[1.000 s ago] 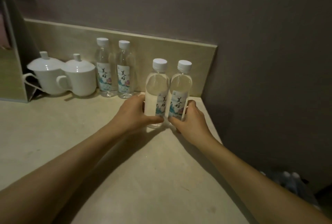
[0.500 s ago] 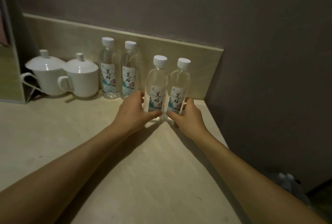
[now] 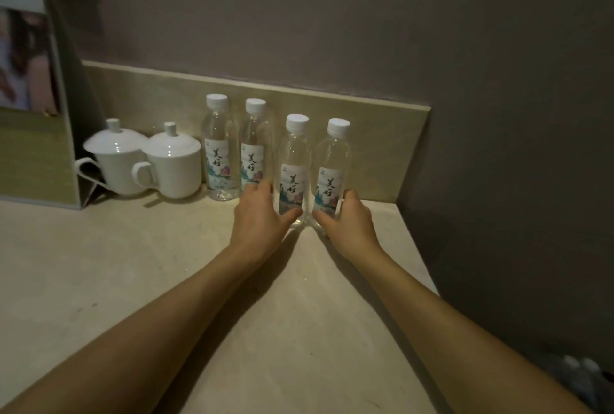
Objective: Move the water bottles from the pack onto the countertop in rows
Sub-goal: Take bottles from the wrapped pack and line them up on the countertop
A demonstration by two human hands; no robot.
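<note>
Several clear water bottles with white caps and printed labels stand upright on the beige countertop (image 3: 133, 264). Two bottles (image 3: 219, 148) (image 3: 254, 144) stand against the low backsplash. Just right of them, slightly nearer, my left hand (image 3: 260, 217) grips the base of a third bottle (image 3: 294, 161), and my right hand (image 3: 349, 221) grips the base of a fourth bottle (image 3: 332, 164). These two bottles stand side by side, almost touching. The pack (image 3: 578, 370) with more white caps shows dimly on the floor at the lower right.
Two white lidded cups (image 3: 116, 161) (image 3: 174, 164) stand left of the bottles. A standing card holder (image 3: 36, 114) is at the far left. The backsplash (image 3: 382, 148) and a grey wall bound the counter behind; its right edge drops off beside my right arm.
Both hands have pushed the two held bottles away from me, toward the backsplash, closer in line with the two standing bottles. The grips are unchanged.
</note>
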